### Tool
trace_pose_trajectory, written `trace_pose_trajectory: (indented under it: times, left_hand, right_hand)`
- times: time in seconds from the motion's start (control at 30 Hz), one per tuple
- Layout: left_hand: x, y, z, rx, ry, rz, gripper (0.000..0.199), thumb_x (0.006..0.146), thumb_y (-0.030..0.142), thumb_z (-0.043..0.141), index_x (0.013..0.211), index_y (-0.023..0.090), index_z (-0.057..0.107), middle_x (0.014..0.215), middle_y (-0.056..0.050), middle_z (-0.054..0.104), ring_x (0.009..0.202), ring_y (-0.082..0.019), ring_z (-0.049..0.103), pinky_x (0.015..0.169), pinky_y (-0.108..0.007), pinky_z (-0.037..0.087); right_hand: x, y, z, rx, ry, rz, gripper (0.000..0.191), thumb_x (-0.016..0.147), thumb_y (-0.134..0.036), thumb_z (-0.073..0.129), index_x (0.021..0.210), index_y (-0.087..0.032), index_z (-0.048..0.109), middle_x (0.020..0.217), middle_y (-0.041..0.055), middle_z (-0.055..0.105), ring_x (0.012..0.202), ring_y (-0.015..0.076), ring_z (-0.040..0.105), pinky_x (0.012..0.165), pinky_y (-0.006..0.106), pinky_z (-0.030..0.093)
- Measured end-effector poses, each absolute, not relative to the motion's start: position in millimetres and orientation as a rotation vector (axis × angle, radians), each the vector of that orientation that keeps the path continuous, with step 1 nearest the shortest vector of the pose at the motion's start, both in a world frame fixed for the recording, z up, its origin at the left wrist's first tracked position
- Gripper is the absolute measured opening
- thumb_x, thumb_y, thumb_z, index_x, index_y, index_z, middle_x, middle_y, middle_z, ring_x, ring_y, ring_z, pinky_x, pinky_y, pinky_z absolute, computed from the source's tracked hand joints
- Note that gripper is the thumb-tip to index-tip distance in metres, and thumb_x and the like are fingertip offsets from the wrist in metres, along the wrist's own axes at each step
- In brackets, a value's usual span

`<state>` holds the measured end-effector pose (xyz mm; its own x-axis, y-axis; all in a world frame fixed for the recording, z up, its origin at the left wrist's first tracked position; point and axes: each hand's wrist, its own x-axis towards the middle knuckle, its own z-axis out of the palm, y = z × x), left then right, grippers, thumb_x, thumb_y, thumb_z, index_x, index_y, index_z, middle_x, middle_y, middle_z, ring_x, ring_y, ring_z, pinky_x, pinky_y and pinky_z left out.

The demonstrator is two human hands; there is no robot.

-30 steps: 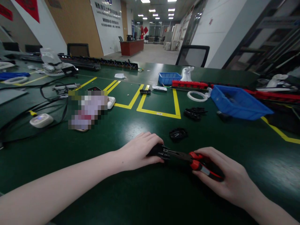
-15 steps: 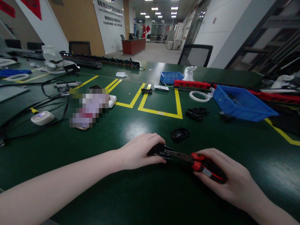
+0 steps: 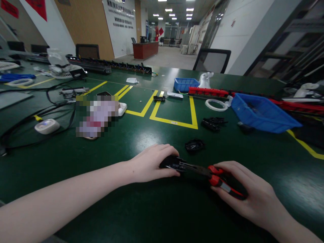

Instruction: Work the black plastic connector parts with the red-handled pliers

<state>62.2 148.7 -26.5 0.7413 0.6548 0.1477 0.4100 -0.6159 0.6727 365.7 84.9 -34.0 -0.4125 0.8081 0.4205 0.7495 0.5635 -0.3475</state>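
My left hand (image 3: 154,163) is closed round a black plastic part (image 3: 172,162) near the middle of the green table (image 3: 141,216). Red-and-black pliers (image 3: 215,175) are gripped in my right hand (image 3: 250,192), with their handles inside my fingers. The jaws of the pliers point left and meet the right end of the black part; what lies between the tips is too small to tell. Just beyond my hands lies a black oval piece (image 3: 194,145) with small metal bits in it. Several black parts (image 3: 214,123) sit in a pile farther back.
A large blue bin (image 3: 265,116) stands at the right, with a small blue bin (image 3: 186,83) behind. A white ring (image 3: 216,105) lies between them. Red strips (image 3: 209,91) run along the back. At left are a blurred phone (image 3: 97,118), black cables and a white device (image 3: 47,126).
The pliers and my right hand have shifted very slightly to the right. My left hand still holds the black part in nearly the same place.
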Motion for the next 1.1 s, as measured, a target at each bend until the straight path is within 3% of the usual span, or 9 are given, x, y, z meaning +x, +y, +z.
trace_pose_trajectory:
  times: [0.93,1.1]
  left_hand:
    - [63.7,147.6,-24.7,2.344,0.793,0.476,0.035,0.095,0.041,0.069,0.118,0.018,0.057,0.111,-0.006,0.066,0.098,-0.022,0.063,0.086,-0.036,0.048]
    - [62.7,147.9,-25.9,2.305,0.826,0.476,0.034,0.096,0.04,0.068,0.12,0.019,0.056,0.115,-0.006,0.065,0.098,-0.022,0.063,0.085,-0.036,0.049]
  right_hand:
    - [367.3,86.6,-37.7,-1.249,-2.351,0.143,0.033,0.096,-0.046,0.057,0.12,-0.024,0.059,0.106,0.0094,0.069,0.089,0.022,0.07,0.075,0.036,0.061]
    - [375.0,91.8,-35.0,-1.17,-2.453,0.057,0.035,0.093,-0.039,0.062,0.123,-0.023,0.058,0.108,0.0097,0.07,0.088,0.0203,0.072,0.072,0.031,0.062]
